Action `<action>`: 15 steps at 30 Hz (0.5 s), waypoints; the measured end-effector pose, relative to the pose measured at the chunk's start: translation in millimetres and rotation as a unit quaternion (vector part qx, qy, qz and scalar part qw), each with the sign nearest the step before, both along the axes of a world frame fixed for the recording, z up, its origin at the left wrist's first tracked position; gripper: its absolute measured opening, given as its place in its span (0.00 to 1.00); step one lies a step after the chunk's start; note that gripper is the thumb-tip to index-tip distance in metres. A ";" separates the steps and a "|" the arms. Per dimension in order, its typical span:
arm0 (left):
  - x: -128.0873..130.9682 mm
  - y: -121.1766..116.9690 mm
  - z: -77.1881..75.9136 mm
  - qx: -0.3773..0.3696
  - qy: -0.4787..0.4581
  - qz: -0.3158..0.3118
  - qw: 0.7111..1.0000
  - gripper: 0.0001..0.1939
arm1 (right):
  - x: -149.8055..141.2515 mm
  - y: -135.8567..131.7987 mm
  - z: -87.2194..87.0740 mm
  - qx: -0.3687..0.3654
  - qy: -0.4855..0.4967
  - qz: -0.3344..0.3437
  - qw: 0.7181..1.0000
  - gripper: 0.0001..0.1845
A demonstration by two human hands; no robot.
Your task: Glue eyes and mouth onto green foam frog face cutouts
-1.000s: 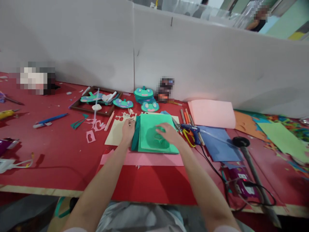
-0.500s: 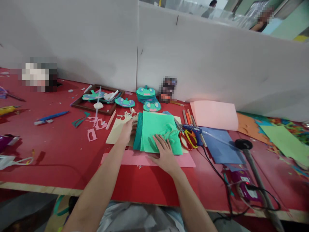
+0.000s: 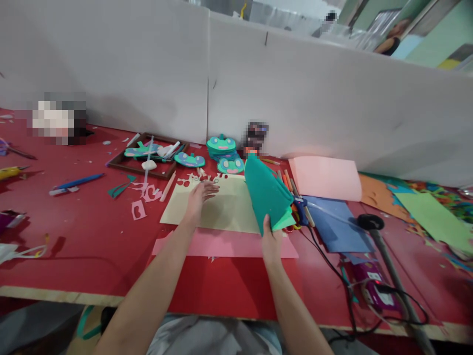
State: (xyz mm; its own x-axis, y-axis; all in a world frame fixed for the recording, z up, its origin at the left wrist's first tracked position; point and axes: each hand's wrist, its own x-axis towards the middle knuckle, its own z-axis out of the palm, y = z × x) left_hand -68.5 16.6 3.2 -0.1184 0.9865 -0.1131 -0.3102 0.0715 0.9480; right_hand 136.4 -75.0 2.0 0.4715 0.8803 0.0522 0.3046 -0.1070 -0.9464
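Note:
My right hand (image 3: 272, 241) grips the near edge of the green felt sheets (image 3: 266, 190), which are lifted and tilted, dark green side toward me and lighter green showing at the lower right. Over the left part of a cream sheet (image 3: 229, 209) my left hand (image 3: 201, 197) is open, fingers stretched to the right; whether it touches the sheet I cannot tell. Cut-out holes run along the cream sheet's far left edge. Beneath it lies a pink sheet (image 3: 221, 244). Behind stand stacked green frog-face cut-outs (image 3: 221, 145), with another frog face (image 3: 230, 165) in front.
A brown frame tray (image 3: 162, 172) holds pens and a frog piece. To the right are a blue glue gun (image 3: 302, 211), a blue sheet (image 3: 338, 227), a pink folded sheet (image 3: 325, 178), and a purple device (image 3: 375, 286) with cables. A white partition (image 3: 314, 98) rises behind.
The green sheets, flat on the cream sheet before, are now raised and tilted to the right in my right hand. More of the cream sheet shows. My left hand has stayed near its place.

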 end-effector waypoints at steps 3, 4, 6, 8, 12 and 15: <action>1.3 -3.3 3.4 0.025 0.134 0.044 0.990 0.15 | 0.8 -1.6 4.4 -0.020 -0.002 -0.025 0.999 0.39; 3.8 -6.4 5.3 0.043 0.185 0.032 0.981 0.13 | 1.2 -1.9 4.7 -0.024 -0.004 -0.022 0.999 0.38; 12.1 -14.5 8.4 0.091 0.287 -0.026 0.953 0.11 | 2.0 -1.9 3.4 -0.029 -0.007 -0.004 1.000 0.37; 23.3 -22.8 8.8 0.140 0.373 -0.111 0.911 0.11 | 2.2 -1.4 0.1 -0.027 -0.021 0.022 0.999 0.35; 40.7 -30.7 1.2 0.155 0.353 -0.096 0.917 0.13 | -0.2 0.0 -8.0 0.030 -0.121 0.163 0.979 0.28; 37.6 -26.2 -3.2 0.054 0.264 0.000 0.963 0.16 | -3.3 1.2 -12.8 0.061 -0.241 0.291 0.924 0.26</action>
State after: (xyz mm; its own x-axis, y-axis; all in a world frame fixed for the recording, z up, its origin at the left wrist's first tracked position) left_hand -30.8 -9.6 0.0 -0.1321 0.9891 0.0655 0.2172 -0.0356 0.9755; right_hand 133.1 -73.8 -10.8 -0.1831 0.9513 0.2481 0.6668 0.3056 -0.6797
